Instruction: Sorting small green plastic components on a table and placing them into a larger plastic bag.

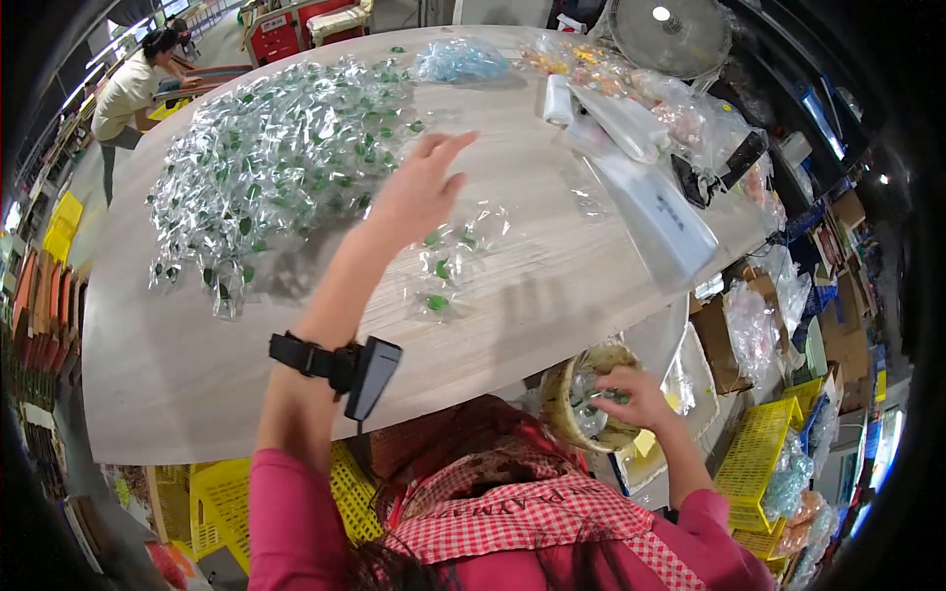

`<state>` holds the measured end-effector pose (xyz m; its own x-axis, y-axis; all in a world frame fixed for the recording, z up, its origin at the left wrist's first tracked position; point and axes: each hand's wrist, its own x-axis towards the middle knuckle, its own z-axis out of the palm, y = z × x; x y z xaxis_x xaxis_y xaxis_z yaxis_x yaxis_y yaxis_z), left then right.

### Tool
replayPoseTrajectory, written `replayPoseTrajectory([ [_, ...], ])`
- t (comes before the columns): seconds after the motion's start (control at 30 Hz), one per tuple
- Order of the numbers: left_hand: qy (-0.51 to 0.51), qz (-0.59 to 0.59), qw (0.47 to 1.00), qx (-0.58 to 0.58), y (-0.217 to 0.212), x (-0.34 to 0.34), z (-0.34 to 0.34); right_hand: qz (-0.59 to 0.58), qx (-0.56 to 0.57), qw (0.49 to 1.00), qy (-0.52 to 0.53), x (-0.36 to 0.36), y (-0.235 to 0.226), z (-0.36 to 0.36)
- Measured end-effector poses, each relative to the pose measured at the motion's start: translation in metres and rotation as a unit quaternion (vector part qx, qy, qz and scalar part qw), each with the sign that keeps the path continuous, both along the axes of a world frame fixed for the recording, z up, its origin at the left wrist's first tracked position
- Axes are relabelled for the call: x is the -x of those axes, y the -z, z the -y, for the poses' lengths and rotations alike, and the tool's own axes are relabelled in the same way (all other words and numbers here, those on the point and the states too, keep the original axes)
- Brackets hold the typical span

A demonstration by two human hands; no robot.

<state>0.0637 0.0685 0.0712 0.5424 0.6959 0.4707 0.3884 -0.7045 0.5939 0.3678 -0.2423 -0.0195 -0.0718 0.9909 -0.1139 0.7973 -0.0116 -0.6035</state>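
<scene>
My left hand [419, 192] is held over the table with its fingers stretched out and nothing in them. Just below it lie several small clear plastic packets [440, 269], each with a green piece inside. A broad heap of the same packets [286, 148] covers the table to the left of that hand. Beyond the table's near edge, my right hand [639, 402] reaches over a round, stained tub [562, 406]. Its fingers are closed on a clear packet with green in it [613, 396]. More clear plastic [588, 414] lies in the tub, partly hidden by the hand.
A bundle of blue plastic [461, 59] and orange-and-yellow packets [591, 69] lie at the table's far side. Flat clear bags [660, 217] lie to the right, near a fan [670, 34]. Yellow crates [759, 453] stand at lower right. Another person [128, 94] works far left.
</scene>
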Motion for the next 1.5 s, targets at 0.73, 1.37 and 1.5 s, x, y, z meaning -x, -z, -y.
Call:
replayPoseTrajectory([
  [0.73,-0.067,-0.146,0.986,-0.032,0.094,0.099,0.090,0.015,-0.190,0.963,-0.189,0.077,0.017,-0.296],
  [1.37,-0.111,-0.032,0.991,0.072,0.098,0.026,0.098,0.017,-0.275,0.896,-0.349,0.124,0.006,-0.239],
  [1.5,0.017,-0.035,0.977,0.210,0.085,0.018,0.075,0.015,-0.327,0.902,-0.281,0.099,0.011,-0.217],
])
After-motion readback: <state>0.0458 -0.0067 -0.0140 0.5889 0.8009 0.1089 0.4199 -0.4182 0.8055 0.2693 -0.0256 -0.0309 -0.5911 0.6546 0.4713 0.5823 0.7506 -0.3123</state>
